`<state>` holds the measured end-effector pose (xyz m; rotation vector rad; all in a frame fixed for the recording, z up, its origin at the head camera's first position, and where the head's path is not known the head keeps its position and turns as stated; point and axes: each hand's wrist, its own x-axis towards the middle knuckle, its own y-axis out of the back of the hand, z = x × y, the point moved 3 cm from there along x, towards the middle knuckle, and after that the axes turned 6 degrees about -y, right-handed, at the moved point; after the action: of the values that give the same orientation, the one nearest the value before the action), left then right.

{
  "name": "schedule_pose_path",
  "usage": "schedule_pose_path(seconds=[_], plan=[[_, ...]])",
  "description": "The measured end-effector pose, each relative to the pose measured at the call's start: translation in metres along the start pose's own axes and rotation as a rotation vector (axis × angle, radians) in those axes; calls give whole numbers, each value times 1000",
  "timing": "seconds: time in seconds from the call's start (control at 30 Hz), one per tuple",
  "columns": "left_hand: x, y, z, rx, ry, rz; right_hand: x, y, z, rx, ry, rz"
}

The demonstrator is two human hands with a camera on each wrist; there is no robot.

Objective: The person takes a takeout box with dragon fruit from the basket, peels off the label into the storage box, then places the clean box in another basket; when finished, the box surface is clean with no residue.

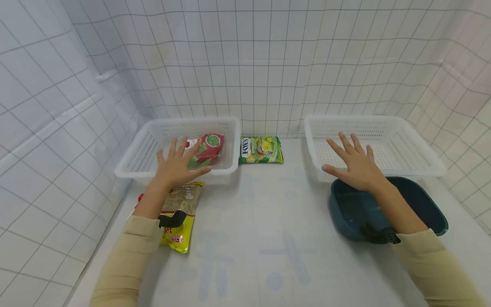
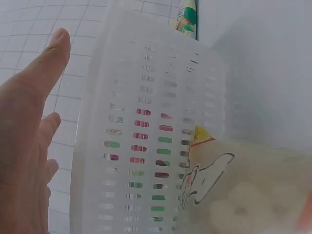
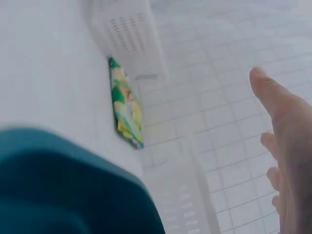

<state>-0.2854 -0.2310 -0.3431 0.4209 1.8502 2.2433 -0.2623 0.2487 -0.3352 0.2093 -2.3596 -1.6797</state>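
My left hand (image 1: 176,166), fingers spread and holding nothing, is over the near side of the left white basket (image 1: 134,174). Red packets with green print (image 1: 211,147) lie inside that basket, partly hidden by the fingers. Below my left forearm lies a yellow-and-clear snack bag (image 1: 188,200), whose pale ring-shaped contents show in the left wrist view. My right hand (image 1: 354,166), also spread and empty, hovers over the near left part of the right white basket (image 1: 414,153). Under the right wrist stands a dark blue tub (image 1: 339,213). A green Fox's candy bag (image 1: 262,150) lies between the baskets.
A white wall with a grid pattern (image 1: 272,64) rises behind the baskets, and similar gridded sheets close off both sides. The white tabletop (image 1: 249,221) carries faint blue marks. A bit of red (image 1: 140,197) shows beside the left forearm.
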Motion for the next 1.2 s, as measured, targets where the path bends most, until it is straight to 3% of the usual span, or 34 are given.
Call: schedule_pose_path(seconds=[0.2,0.37,0.63,0.8,0.9,1.03,1.2], plan=[[-15,-3,-1,-51,38,61,-14,0,-15,131,31,79],[-31,-6,8,-124,59,181,-23,-7,-34,201,106,121],[-49,-16,20,-248,24,463,-25,-20,-62,267,144,102],[-61,-29,24,-362,107,681,-22,-31,-75,290,179,93],[-67,-32,29,-418,169,771,-19,-35,-80,301,203,99],[-70,-35,31,-501,279,779,-12,-41,-87,302,218,98],[-68,-39,27,-696,472,633,-5,-49,-96,318,219,73]])
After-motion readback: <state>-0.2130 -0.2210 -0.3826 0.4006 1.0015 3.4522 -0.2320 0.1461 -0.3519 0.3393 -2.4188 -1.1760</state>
